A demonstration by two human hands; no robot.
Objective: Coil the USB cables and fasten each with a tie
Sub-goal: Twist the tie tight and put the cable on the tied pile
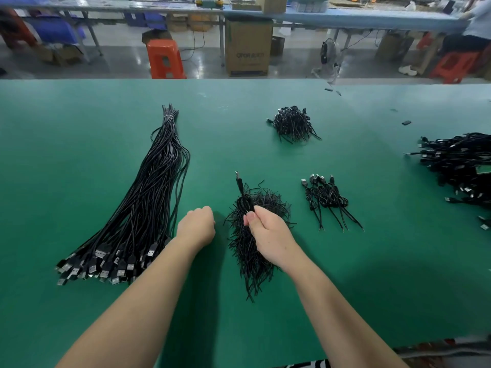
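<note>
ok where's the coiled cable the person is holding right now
In the head view it is near the centre: the right hand pinches the coiled cable above the pile of ties, its USB plug pointing away, left of the small row of finished coils.

orange stool (165,58) | cardboard box (248,46) | floor fan (327,53) | green table (79,115)

Coiled black USB cable (243,199) held upright above pile of black ties (252,235), plug end up. Long bundle of uncoiled cables (143,203) at left, plugs toward viewer, far end banded. Five finished coils (326,197) in row at right, plugs away; tangled heap (292,123) beyond
</note>
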